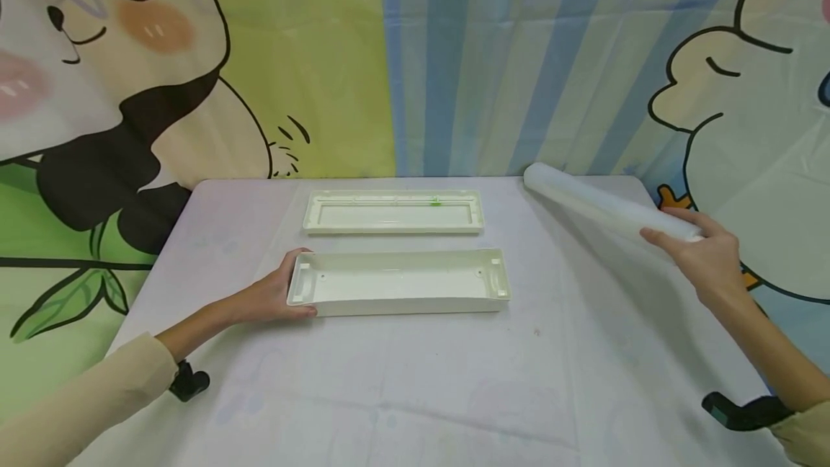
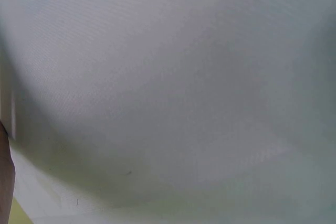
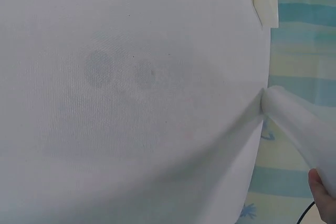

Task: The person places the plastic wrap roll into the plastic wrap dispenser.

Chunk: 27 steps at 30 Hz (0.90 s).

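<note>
A long white open-topped box (image 1: 408, 306) sits on the table, and my left hand (image 1: 280, 292) grips its left end, thumb at the front corner. Behind the box lies a shallow white lid (image 1: 393, 228) with a small green piece, a slider by its look, on its rail. At the right, my right hand (image 1: 708, 254) holds the near end of a white roll (image 1: 596, 200) that looks like cling film. The roll slants away to the left, its far end by the table's back edge. Only a sliver of the left hand (image 2: 5, 182) appears in the left wrist view.
A white cloth covers the table (image 1: 415, 388). Behind it hangs a printed curtain (image 1: 337, 56) with cartoon animals and stripes. Dark camera mounts (image 1: 189, 382) sit on both wrists.
</note>
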Motion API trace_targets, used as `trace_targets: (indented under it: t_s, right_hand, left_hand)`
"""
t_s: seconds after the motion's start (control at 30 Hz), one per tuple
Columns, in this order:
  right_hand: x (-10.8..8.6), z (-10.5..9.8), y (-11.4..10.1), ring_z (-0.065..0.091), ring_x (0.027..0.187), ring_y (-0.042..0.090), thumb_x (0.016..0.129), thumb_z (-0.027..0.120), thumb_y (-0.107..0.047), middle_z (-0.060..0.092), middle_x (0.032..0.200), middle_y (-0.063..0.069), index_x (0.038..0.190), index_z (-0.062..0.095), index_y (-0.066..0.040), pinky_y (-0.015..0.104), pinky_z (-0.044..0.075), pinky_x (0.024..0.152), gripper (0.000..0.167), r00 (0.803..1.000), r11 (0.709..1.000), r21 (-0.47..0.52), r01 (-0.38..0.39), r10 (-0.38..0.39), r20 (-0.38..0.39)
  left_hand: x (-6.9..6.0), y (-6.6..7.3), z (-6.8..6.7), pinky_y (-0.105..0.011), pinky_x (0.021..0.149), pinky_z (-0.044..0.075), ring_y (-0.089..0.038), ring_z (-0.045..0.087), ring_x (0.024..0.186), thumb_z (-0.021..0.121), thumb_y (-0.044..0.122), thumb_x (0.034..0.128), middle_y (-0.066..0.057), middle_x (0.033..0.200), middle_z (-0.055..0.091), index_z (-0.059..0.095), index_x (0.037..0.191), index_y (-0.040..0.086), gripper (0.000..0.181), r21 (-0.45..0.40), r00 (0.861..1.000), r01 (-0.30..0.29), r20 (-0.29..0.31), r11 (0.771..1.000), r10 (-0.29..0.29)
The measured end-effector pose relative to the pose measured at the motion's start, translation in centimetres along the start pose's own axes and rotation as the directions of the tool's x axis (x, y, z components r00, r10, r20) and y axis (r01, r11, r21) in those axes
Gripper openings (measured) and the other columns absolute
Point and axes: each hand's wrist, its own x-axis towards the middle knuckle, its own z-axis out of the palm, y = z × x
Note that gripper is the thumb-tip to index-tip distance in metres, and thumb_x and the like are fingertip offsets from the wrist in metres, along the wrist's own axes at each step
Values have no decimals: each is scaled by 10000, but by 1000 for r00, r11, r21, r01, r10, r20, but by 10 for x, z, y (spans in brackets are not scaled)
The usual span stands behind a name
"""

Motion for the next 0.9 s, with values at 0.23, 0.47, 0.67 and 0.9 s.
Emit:
trace_targets:
  t_s: [0.23, 0.47, 0.67, 0.9]
  right_hand:
    - [10, -3, 3, 395, 1016, 45, 758, 776, -470, 410, 1137, -248, 1341, 505, -315, 49, 437, 613, 661, 982, 929, 337, -156, 183, -49]
    - [19, -4, 9, 432, 1046, 56, 728, 844, -291, 435, 1139, -194, 1264, 523, -267, 127, 506, 547, 625, 969, 717, 673, -184, 248, 1]
    - [22, -6, 15, 428, 1138, 99, 809, 778, -123, 438, 1202, -137, 1179, 580, -219, 306, 569, 568, 430, 974, 529, 834, -157, 221, 43]
    - [19, -12, 19, 410, 1185, 137, 866, 703, -63, 441, 1251, -97, 1135, 635, -171, 418, 574, 582, 298, 978, 361, 915, -178, 169, 124]
  left_hand:
    - [1, -1, 0, -308, 888, 460, -251, 530, 1094, 863, 301, 710, -138, 1311, 457, 148, 1428, 108, 1031, 10, 1000, 2, -2, 1000, -2]
    - [1, -2, 0, -322, 897, 456, -258, 525, 1111, 864, 311, 709, -141, 1312, 458, 145, 1431, 112, 1038, 4, 1000, 10, 1, 1000, -10]
    - [1, -3, 0, -321, 884, 461, -254, 530, 1097, 860, 316, 714, -141, 1311, 457, 142, 1432, 113, 1035, 9, 1000, 12, 5, 1000, -12]
    - [1, -2, 0, -307, 887, 460, -256, 529, 1105, 863, 303, 712, -140, 1317, 455, 144, 1429, 105, 1035, 2, 1000, -3, 4, 1000, 3]
